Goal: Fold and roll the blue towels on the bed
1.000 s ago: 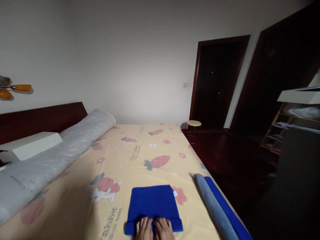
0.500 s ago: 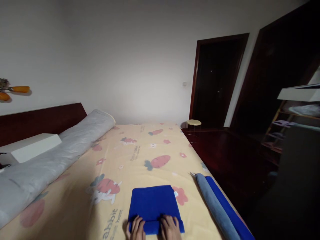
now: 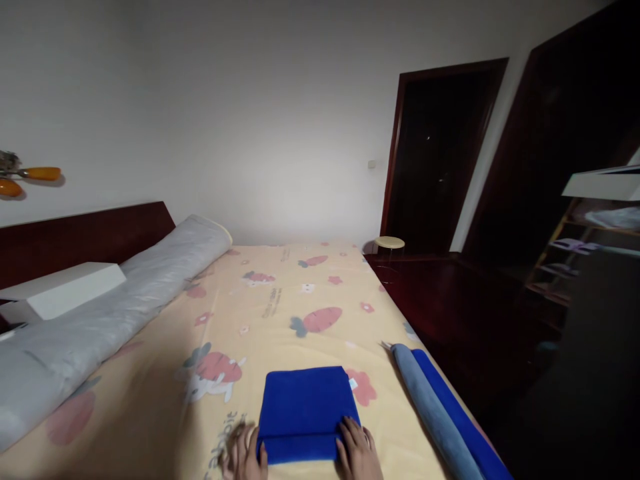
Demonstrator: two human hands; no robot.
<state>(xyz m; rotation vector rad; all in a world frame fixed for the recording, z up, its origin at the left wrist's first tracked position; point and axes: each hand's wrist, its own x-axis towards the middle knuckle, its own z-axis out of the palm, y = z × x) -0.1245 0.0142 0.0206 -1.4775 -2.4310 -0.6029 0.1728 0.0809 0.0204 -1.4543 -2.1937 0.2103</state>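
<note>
A folded blue cloth (image 3: pixel 309 403), towel-like, lies flat on the bed in front of me. Its near edge is turned over into a narrow strip, and a small white tag sticks out on its right side. My left hand (image 3: pixel 246 453) is at the cloth's near left corner, fingers apart, the thumb touching the edge. Over the near right corner lies my right hand (image 3: pixel 359 448), its spread fingers resting on the fabric with the thumb by the front edge. Both wrists are cut off by the bottom of the view.
Along the bed's right edge lie a grey-blue roll (image 3: pixel 430 407) and a blue strip of cloth (image 3: pixel 450 400). A long grey padded roll (image 3: pixel 130 307) and a white box (image 3: pixel 65 290) are at the left. Beyond the patterned bedsheet (image 3: pixel 280 333) stands a round stool (image 3: pixel 390 243) near the door.
Both hands have moved outward, from on top of the turned strip to the cloth's near corners. More of the strip shows between them. The view has shifted slightly.
</note>
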